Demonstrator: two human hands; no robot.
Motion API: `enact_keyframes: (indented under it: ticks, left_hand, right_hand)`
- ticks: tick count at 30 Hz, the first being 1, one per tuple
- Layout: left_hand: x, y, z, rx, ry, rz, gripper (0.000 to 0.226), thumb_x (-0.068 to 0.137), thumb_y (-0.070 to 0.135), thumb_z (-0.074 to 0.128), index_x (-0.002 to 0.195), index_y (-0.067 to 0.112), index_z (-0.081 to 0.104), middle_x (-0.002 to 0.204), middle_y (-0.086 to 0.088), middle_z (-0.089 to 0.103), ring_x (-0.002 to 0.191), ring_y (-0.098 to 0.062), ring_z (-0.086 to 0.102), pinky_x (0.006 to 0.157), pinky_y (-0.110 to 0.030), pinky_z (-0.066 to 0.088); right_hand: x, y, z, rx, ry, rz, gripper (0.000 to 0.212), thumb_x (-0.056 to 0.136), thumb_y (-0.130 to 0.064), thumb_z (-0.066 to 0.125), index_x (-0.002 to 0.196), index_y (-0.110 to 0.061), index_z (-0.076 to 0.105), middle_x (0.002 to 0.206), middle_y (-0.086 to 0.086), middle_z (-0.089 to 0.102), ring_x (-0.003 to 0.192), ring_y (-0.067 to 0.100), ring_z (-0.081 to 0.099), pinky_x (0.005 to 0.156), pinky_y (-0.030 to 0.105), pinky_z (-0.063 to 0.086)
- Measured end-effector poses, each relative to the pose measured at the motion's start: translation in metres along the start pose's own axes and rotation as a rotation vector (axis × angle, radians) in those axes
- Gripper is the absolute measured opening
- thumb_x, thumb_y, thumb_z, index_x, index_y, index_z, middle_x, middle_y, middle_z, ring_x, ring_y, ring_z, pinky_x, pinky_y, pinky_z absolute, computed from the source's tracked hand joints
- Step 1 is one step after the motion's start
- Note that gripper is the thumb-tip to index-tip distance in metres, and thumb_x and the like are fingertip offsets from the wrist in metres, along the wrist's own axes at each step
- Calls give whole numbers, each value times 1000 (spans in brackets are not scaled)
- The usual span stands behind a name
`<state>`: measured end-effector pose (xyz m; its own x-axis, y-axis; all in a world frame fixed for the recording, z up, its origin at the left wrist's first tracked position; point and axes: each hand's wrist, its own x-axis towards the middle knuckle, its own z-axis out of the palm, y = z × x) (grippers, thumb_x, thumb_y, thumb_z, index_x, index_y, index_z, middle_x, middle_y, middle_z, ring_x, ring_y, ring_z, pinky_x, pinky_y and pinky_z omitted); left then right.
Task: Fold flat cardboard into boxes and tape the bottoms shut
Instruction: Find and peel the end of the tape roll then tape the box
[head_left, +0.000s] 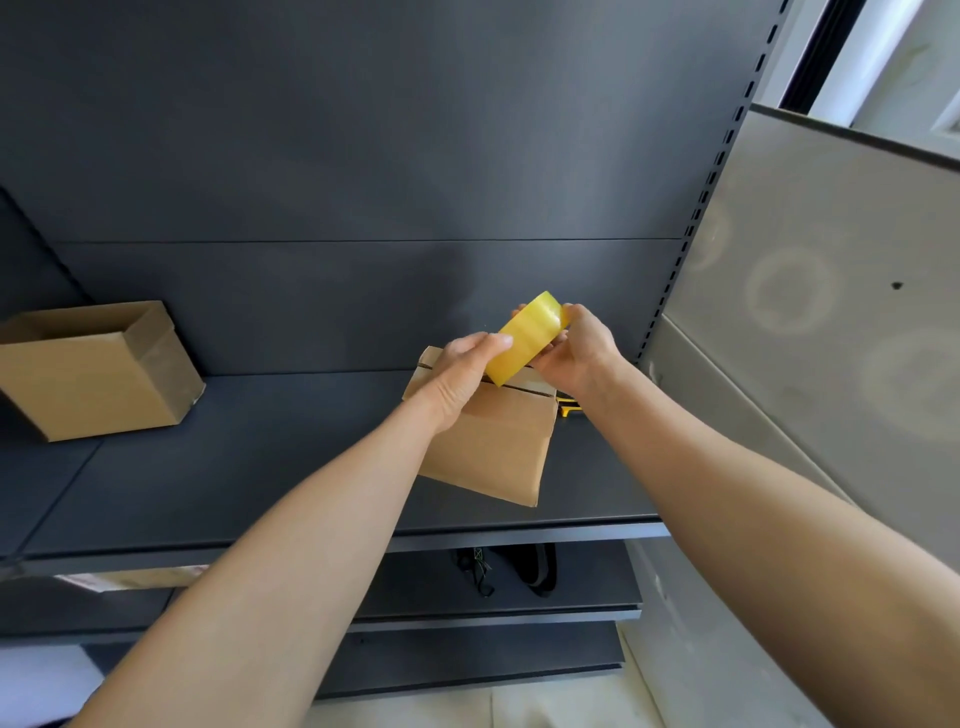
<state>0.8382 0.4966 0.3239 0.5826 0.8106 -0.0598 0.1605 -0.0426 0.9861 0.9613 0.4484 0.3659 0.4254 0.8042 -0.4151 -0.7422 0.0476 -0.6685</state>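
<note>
— How far along?
— Partway, by the look of it. At the back left of the shelf (260, 467): one folded box (98, 374), standing with its open top showing. Impossible to tell whether taped underneath.
— And the one in progress?
— A second box (493, 447) near the right end of the shelf, reaching close to the front edge. Folded into shape, flaps closed, seam facing up at its far end. No tape visible on that seam, though partly hidden behind the hands.
— Hands?
— Both above that box, gripping the yellow tape roll (527, 338) between them. Left hand (462, 369) curled round the roll's near end, thumb on top; right hand (582, 353) clasping the far end. Roll up in the air, off the shelf.
— Left to do?
— Probably: find the tape's free end, pull a strip, press it along the seam, cut it. Just beside the box's right side, something yellow and black (569, 410), perhaps a cutter; too hidden to say. At the left of the lower shelf, more pale cardboard (130, 577), possibly flat stock waiting.
</note>
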Motion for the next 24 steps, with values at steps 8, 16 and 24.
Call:
enact_keyframes:
  ticks: [8,16,24]
  left_hand:
    - [2,-6,-3,26,-126,32,54,81,53,55,122,19,61,119,-10,62,114,-24,57,100,-37,44]
    - [4,-8,-3,-3,-184,40,27,95,33,55,120,30,61,119,5,63,113,-14,56,83,-15,42]
    - [6,-13,-3,-34,-223,17,30,93,17,60,120,29,63,125,4,60,102,-3,56,72,-4,45]
  right_hand:
    - [4,-16,-5,27,154,64,36,104,-22,25,91,3,48,65,19,65,61,28,63,54,45,51]
    - [10,-20,-18,101,187,126,50,104,-35,22,100,3,54,58,15,63,53,27,61,57,42,54]
    - [19,-20,-36,166,236,172,45,103,-35,24,92,-4,54,46,6,52,38,19,50,50,25,54]
